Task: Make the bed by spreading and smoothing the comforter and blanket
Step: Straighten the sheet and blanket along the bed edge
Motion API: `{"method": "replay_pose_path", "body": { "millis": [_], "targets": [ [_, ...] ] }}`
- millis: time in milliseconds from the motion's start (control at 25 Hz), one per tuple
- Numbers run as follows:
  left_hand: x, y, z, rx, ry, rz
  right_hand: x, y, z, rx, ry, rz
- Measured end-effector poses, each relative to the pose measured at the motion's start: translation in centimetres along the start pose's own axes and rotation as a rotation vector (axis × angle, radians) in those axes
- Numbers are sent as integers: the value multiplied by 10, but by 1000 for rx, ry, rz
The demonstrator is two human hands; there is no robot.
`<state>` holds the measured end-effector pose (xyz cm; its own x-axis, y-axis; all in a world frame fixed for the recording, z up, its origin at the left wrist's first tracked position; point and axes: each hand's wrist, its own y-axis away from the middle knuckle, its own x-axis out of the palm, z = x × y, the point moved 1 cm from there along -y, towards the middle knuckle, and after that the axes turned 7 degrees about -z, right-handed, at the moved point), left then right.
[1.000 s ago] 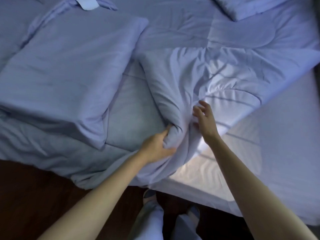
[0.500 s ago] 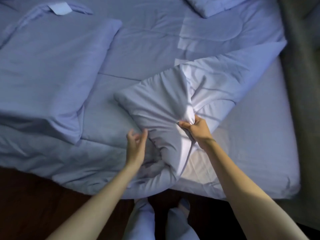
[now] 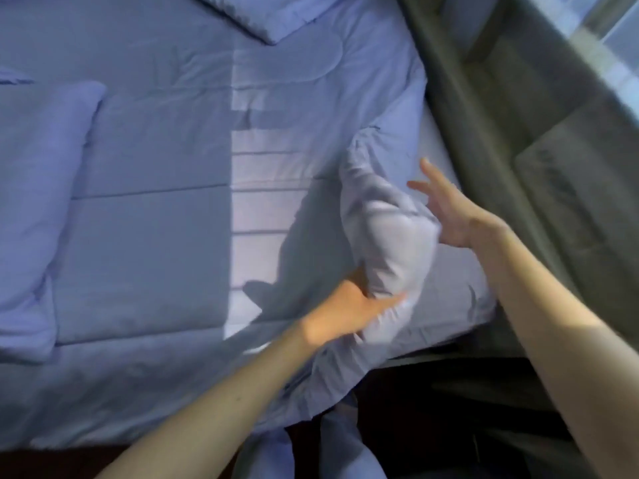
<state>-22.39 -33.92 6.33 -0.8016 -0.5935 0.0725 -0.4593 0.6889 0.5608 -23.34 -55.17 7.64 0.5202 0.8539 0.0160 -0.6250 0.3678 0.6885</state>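
Head view: left hand point(image 3: 349, 305) gripped the bunched corner of the comforter point(image 3: 380, 236) near the bed's point(image 3: 460, 299) right edge; right hand point(image 3: 449, 216) hovered beside it, fingers point(image 3: 432, 174) spread.

Both forearms bare to the frame edge; no sleeves, watch, rings or bands visible. Left hand point(image 3: 349, 311) and right hand point(image 3: 453, 216) uncovered, no gloves. Lower frame: legs in light blue-grey trousers point(image 3: 332, 444), loose fabric, folds visible. Feet not discernible.
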Motion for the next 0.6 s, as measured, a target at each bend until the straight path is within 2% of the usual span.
{"method": "replay_pose_path", "body": {
  "millis": [40,80,120,160,200,240,280,320,400,480,560,600],
  "targets": [
    [27,-4,15,-58,-109,177,-9,5,-10,31,104,184],
    [51,-5,22,-5,-321,295,-30,3,-24,-33,191,362],
    [70,-9,31,170,-580,276,-44,11,-32,-167,578,484],
    [86,-9,37,380,-735,253,-62,23,-35,-93,566,300],
    [100,-5,41,518,-747,311,-83,29,-40,-64,730,8],
    [106,-4,47,582,-770,388,-107,32,-44,-105,786,-425],
    [108,-11,58,592,-815,449,-130,40,-56,-90,675,-625],
    [102,-16,65,618,-871,463,-151,53,-76,-21,554,-651],
    [73,-42,84,703,-991,249,-170,53,-111,32,397,-645],
    [22,-70,97,723,-1121,-146,-175,32,-139,36,332,-666],
    [-36,-82,104,564,-1277,-491,-176,12,-167,49,322,-719],
    [-62,-82,107,437,-1329,-599,-177,4,-177,63,327,-758]
  ]
}}
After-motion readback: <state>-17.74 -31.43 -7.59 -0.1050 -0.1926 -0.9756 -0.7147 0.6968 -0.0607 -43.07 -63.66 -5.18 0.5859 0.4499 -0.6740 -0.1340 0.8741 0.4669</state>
